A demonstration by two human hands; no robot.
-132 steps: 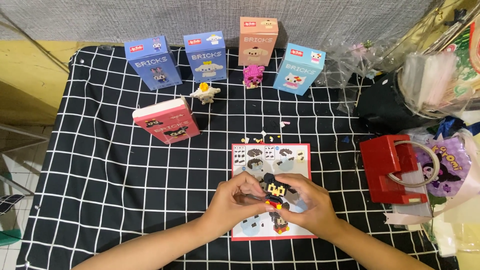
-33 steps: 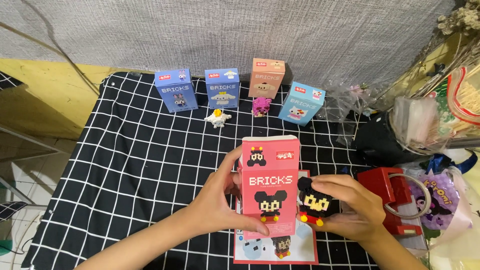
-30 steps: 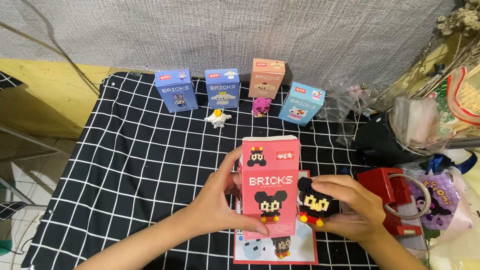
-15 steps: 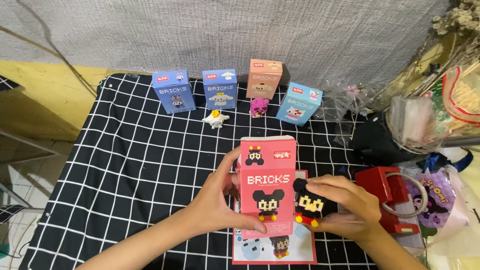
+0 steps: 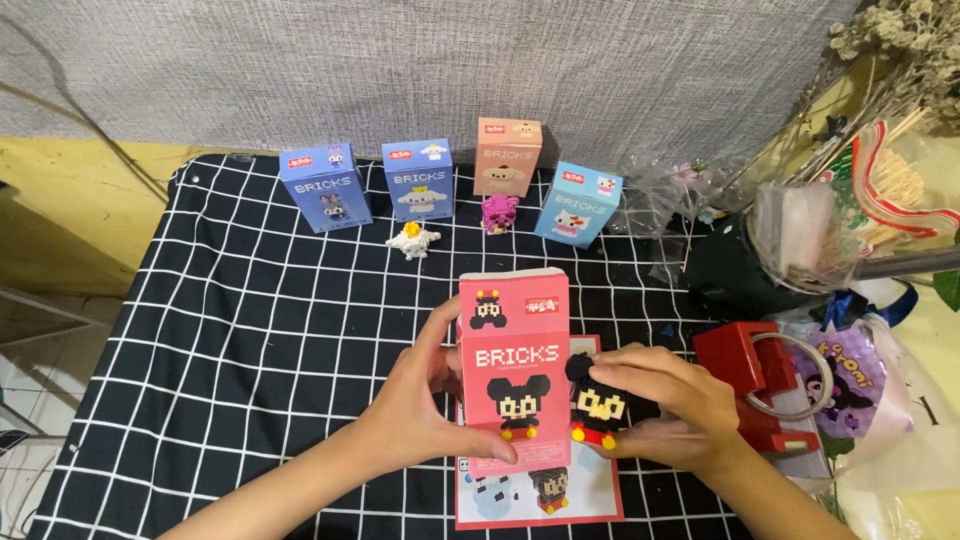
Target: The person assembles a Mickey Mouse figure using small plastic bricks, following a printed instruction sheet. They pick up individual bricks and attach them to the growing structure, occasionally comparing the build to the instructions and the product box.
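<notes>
You are gripping the pink box (image 5: 514,370) upright in your left hand (image 5: 420,405) while your right hand (image 5: 665,405) is clasping the figure (image 5: 597,398) beside it, matching its picture.

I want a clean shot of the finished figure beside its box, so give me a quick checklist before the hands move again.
1. Left hand grips the pink box, box upright: ok.
2. Right hand holds the black brick figure, facing the camera: ok.
3. Figure beside the box, not covering its front picture: ok.
4. Instruction sheet lies flat on the checked cloth: ok.
5. Figure's back fully built: cannot tell.
</notes>
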